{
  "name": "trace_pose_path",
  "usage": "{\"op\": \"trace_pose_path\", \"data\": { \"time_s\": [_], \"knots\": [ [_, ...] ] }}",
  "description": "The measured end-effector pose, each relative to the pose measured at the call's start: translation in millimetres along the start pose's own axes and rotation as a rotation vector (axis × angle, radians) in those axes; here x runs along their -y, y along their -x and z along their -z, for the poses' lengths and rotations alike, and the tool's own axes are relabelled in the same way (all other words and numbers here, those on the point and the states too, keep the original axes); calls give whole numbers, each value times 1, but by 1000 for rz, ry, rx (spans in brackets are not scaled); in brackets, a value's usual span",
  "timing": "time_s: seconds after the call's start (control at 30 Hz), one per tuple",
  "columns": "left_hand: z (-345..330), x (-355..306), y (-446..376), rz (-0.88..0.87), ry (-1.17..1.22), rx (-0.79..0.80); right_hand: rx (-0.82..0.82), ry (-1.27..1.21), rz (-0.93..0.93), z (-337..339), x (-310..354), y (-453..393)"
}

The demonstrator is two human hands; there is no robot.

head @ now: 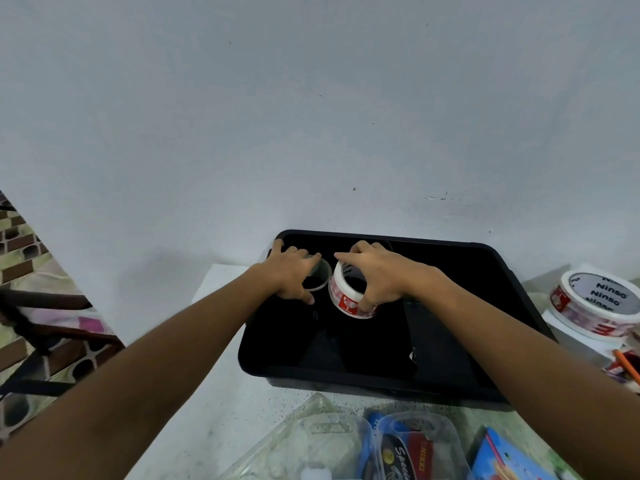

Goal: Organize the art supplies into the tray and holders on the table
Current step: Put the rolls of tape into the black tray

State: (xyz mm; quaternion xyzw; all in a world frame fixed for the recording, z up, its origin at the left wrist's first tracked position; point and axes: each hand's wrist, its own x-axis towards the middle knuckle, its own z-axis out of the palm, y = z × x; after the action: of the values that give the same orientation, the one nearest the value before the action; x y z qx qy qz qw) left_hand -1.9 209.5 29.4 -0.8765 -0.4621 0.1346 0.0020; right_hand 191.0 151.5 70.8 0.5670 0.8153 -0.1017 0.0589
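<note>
White tape roll with red print at the table's right edge (596, 306): we read "Ninso" repeated on its inner core face.
Clear plastic blister pack at the table's near edge (412, 448): we read "Speci…" in white script on a dark card, the rest cut off; beside it red lettering we cannot make out.
White and red tape roll inside the black plastic tray (349, 296): red print, unreadable to us.

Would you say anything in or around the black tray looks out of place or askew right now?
Only one thing: a tape roll marked Ninso sits outside the black tray, tilted on a white box at the right. Inside, the left hand holds a grey roll and the right hand a red-and-white roll.
</note>
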Motion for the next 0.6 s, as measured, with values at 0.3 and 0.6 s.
{"op": "trace_pose_path", "data": {
  "time_s": [0.3, 0.6],
  "knots": [
    [5, 0, 2, 0, 11, 13, -79, -89, 45, 0, 5, 15],
    [5, 19, 53, -31, 153, -127, -25, 122, 112, -26, 38, 32]
  ]
}}
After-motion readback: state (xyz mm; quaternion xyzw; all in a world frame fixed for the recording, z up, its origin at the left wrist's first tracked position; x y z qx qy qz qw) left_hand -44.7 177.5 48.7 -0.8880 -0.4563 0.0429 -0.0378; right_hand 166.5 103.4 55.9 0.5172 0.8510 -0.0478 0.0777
